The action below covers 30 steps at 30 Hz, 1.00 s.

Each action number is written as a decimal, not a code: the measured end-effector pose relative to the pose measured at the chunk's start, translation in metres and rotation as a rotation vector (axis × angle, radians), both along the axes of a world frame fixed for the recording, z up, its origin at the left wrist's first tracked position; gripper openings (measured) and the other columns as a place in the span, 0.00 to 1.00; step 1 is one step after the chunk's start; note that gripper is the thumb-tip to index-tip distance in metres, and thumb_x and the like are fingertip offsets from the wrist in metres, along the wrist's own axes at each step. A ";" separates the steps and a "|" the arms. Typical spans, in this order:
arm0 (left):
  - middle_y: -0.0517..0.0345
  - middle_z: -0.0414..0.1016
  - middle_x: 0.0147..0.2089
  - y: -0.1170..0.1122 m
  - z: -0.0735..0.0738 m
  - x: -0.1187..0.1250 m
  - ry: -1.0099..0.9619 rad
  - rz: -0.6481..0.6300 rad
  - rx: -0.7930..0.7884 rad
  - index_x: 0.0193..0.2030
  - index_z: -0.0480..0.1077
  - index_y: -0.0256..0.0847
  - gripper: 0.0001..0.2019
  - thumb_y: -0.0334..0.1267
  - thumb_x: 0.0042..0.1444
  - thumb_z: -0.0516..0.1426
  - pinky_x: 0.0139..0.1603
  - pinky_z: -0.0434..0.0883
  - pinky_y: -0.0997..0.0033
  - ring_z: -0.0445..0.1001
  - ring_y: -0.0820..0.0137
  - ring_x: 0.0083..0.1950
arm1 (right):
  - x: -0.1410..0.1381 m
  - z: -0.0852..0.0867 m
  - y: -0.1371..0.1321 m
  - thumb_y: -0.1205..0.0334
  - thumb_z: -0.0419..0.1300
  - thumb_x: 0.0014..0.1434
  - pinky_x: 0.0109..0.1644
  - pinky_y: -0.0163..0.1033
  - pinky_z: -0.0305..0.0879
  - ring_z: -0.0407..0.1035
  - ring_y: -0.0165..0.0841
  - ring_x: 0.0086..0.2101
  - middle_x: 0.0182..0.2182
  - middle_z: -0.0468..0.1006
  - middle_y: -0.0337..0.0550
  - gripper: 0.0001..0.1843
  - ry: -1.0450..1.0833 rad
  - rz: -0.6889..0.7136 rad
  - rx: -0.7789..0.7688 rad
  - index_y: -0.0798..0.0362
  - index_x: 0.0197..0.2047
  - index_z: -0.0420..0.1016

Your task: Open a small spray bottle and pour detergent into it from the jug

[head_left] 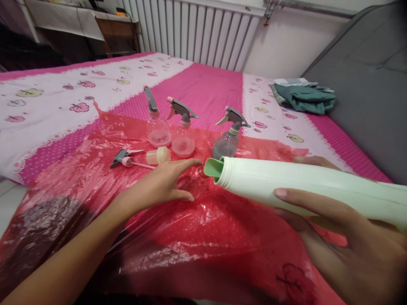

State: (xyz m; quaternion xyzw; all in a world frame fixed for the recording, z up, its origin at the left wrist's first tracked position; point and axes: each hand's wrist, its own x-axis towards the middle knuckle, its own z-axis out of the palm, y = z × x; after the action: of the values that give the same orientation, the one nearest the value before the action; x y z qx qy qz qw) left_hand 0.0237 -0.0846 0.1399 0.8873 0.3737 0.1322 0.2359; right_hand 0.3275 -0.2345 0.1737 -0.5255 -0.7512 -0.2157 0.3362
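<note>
My right hand point(330, 228) is wrapped round a large pale-green bottle point(299, 186), held almost level with its green spout point(213, 167) pointing left. The spout sits right over the neck of a small clear bottle point(194, 183) that stands on the red plastic sheet point(197, 228). My left hand point(165, 182) curls round that small bottle, thumb and fingers on either side. Beyond stand two pink spray bottles point(182, 131) and a grey one point(227, 135).
A loose spray head with its tube point(125, 159) and a beige cap point(158, 155) lie on the sheet to the left. Folded teal clothes point(303, 97) lie at the back right beside a grey headboard point(369, 84). A white radiator point(197, 31) stands behind the bed.
</note>
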 end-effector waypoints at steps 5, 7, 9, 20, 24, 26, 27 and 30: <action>0.46 0.80 0.69 0.000 -0.002 -0.001 -0.022 -0.025 0.013 0.76 0.66 0.49 0.40 0.41 0.59 0.75 0.60 0.76 0.54 0.81 0.47 0.62 | -0.001 0.000 -0.002 0.68 0.68 0.68 0.76 0.49 0.67 0.80 0.37 0.57 0.69 0.74 0.29 0.17 -0.020 -0.012 0.005 0.40 0.55 0.81; 0.46 0.80 0.69 0.000 -0.001 -0.001 -0.016 -0.021 0.009 0.76 0.66 0.48 0.41 0.41 0.59 0.75 0.60 0.75 0.54 0.81 0.46 0.62 | -0.002 0.001 -0.003 0.68 0.67 0.69 0.72 0.50 0.70 0.80 0.39 0.57 0.69 0.73 0.28 0.16 -0.008 -0.019 -0.003 0.39 0.55 0.81; 0.45 0.80 0.69 0.000 -0.001 0.000 -0.006 -0.009 0.001 0.76 0.66 0.47 0.41 0.40 0.58 0.75 0.60 0.75 0.53 0.81 0.46 0.62 | -0.002 0.001 -0.002 0.68 0.66 0.69 0.64 0.48 0.72 0.80 0.40 0.56 0.69 0.74 0.28 0.16 0.012 -0.022 -0.013 0.38 0.55 0.81; 0.46 0.80 0.68 0.000 -0.001 -0.001 -0.015 -0.012 0.002 0.76 0.66 0.48 0.40 0.41 0.59 0.75 0.60 0.76 0.53 0.81 0.46 0.62 | 0.002 0.004 0.002 0.67 0.68 0.68 0.64 0.45 0.73 0.81 0.35 0.44 0.55 0.83 0.33 0.15 -0.046 0.000 0.033 0.40 0.54 0.82; 0.45 0.80 0.69 0.001 -0.003 -0.001 -0.016 -0.010 0.009 0.76 0.66 0.49 0.40 0.42 0.59 0.75 0.59 0.76 0.53 0.81 0.46 0.61 | 0.002 0.004 0.002 0.69 0.68 0.67 0.82 0.48 0.62 0.81 0.34 0.46 0.62 0.79 0.30 0.15 -0.057 0.024 0.037 0.41 0.54 0.82; 0.45 0.80 0.69 0.001 -0.003 -0.001 -0.008 -0.005 0.007 0.76 0.66 0.48 0.41 0.41 0.59 0.75 0.59 0.76 0.54 0.81 0.46 0.61 | 0.002 0.003 0.001 0.69 0.68 0.67 0.83 0.49 0.60 0.81 0.34 0.50 0.66 0.77 0.29 0.16 -0.034 0.024 0.026 0.41 0.54 0.82; 0.45 0.80 0.69 0.001 -0.003 -0.001 -0.006 -0.001 0.004 0.76 0.66 0.48 0.42 0.40 0.58 0.76 0.59 0.76 0.54 0.81 0.46 0.62 | 0.002 0.003 0.001 0.68 0.68 0.68 0.83 0.49 0.60 0.81 0.34 0.52 0.68 0.74 0.28 0.16 -0.022 0.021 0.016 0.41 0.55 0.82; 0.45 0.80 0.69 0.001 -0.003 -0.001 -0.017 0.004 -0.005 0.76 0.67 0.48 0.42 0.40 0.57 0.76 0.58 0.76 0.55 0.81 0.46 0.61 | 0.001 0.002 0.000 0.68 0.68 0.68 0.76 0.46 0.68 0.81 0.35 0.53 0.71 0.71 0.26 0.15 -0.026 0.016 0.019 0.41 0.55 0.82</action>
State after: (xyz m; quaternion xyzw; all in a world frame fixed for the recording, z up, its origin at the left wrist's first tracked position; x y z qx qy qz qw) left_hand 0.0229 -0.0839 0.1368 0.8847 0.3740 0.1392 0.2411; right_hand 0.3283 -0.2346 0.1753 -0.5132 -0.7577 -0.2271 0.3330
